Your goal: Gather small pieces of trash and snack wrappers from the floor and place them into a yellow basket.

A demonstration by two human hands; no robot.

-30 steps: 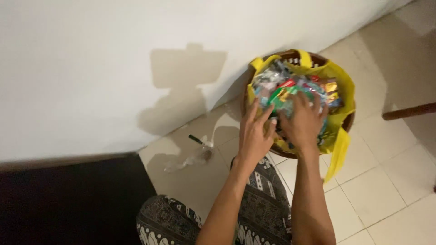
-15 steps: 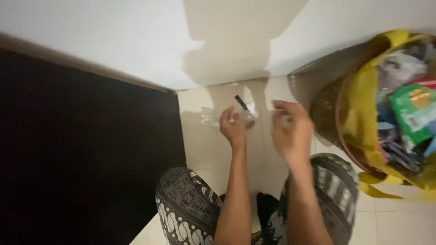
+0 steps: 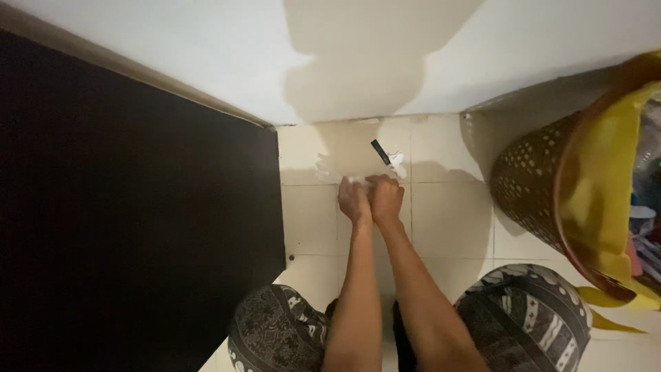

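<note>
- Both hands, left hand [image 3: 354, 201] and right hand [image 3: 386, 198], press together on a clear plastic wrapper [image 3: 372, 165] on the tiled floor [image 3: 447, 220].
- At 3 o'clock, a perforated brown basket [image 3: 533, 182] holds a yellow bag [image 3: 606, 179].

A white wall [image 3: 172, 48] meets a pale tiled floor [image 3: 447, 220]; a dark panel [image 3: 124, 220] fills the left, dim light throughout.

Bare forearms, dark batik-patterned trousers [image 3: 530, 317] with pale motifs
</note>
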